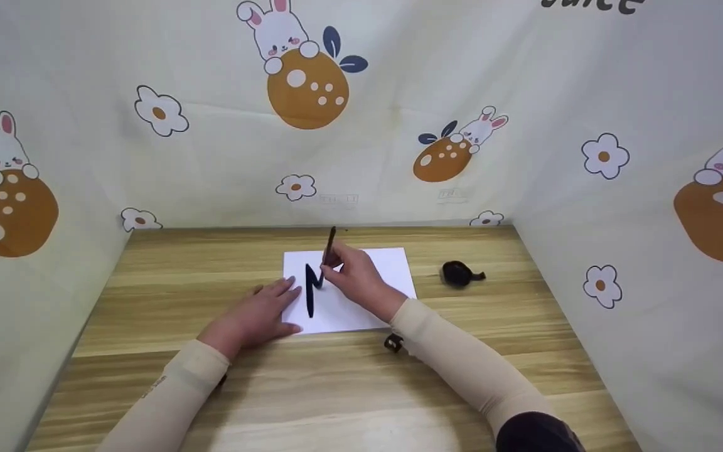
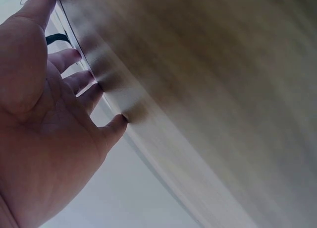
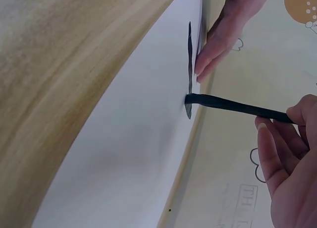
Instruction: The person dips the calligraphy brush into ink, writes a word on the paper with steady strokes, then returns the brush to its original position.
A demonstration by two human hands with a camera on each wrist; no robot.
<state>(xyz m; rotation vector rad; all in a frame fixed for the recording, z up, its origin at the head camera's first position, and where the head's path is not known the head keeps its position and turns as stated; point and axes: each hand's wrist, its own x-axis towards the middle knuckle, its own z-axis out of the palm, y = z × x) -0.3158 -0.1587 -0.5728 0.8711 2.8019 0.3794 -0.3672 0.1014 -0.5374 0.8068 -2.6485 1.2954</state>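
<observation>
A sheet of white paper lies on the wooden table, bearing a thick black upright stroke with a shorter slanting one joined to it. My right hand pinches a slim dark brush between thumb and fingers, its handle pointing up. In the right wrist view the tip of the brush meets the paper at the black mark. Over the paper's left edge my left hand rests with fingers spread, thumb near the lower left corner. The left wrist view shows its fingertips against the surface.
A small black dish with a short handle stands on the wooden table, right of the paper. Pale cloth walls printed with rabbits and flowers enclose the table at the back and both sides.
</observation>
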